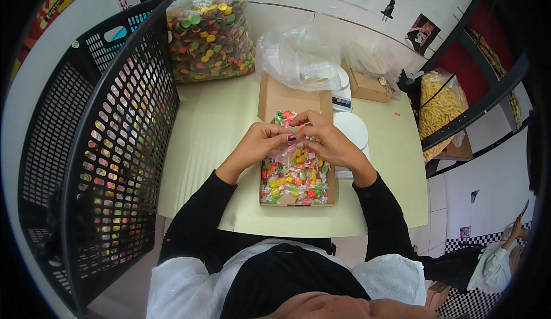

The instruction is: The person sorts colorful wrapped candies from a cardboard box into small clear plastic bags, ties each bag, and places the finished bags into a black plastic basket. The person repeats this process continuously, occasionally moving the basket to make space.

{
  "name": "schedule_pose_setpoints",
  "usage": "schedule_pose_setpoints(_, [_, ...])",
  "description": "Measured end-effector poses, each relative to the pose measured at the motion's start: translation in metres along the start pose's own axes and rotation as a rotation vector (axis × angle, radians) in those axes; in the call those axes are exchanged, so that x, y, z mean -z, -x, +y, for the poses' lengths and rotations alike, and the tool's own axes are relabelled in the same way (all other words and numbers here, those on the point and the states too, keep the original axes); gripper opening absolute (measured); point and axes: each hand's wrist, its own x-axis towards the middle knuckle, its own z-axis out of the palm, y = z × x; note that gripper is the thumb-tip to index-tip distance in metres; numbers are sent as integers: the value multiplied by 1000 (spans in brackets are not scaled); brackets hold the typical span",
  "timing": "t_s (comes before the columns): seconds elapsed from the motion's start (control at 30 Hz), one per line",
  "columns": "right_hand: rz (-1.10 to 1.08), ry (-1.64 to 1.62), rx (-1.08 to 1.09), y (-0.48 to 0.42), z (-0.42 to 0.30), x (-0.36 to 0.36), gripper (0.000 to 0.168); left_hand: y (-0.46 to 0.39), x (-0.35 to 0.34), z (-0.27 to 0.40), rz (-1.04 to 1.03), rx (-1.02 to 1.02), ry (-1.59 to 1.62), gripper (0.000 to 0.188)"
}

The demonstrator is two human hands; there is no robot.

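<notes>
An open cardboard box [297, 206] lies on the pale table, its lid folded back away from me. Wrapped candies [297, 181] in red, yellow and green fill it. Over its middle, my left hand [264, 142] and my right hand [325, 140] meet and pinch a small clear plastic bag [285, 152] between their fingertips. What the bag holds is partly hidden by the fingers. Just right of the box stands a white kitchen scale with a round plate [351, 129]. A second scale [342, 99] is behind it, partly under a large clear plastic bag [297, 62].
Black plastic crates [125, 146] with colourful wrapped items stand at the left. A big bag of coloured discs [211, 39] sits at the back left. A small cardboard box [370, 84] is at the back right, and a bag of yellow snacks [441, 103] beyond. Another person [490, 267] is at lower right.
</notes>
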Motion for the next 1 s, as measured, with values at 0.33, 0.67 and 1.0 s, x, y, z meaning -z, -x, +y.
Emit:
schedule_pose_setpoints(0.33, [214,-94,-214,-4,4,14,19,-4,5,-6,164,24,40,24])
schedule_pose_setpoints(0.67, [-188,215,-14,8,35,3,20,-7,5,-6,232,5,191,23])
schedule_pose_setpoints(1.0, [-27,397,-99,2,30,-32,17,-9,8,-11,230,15,260,20])
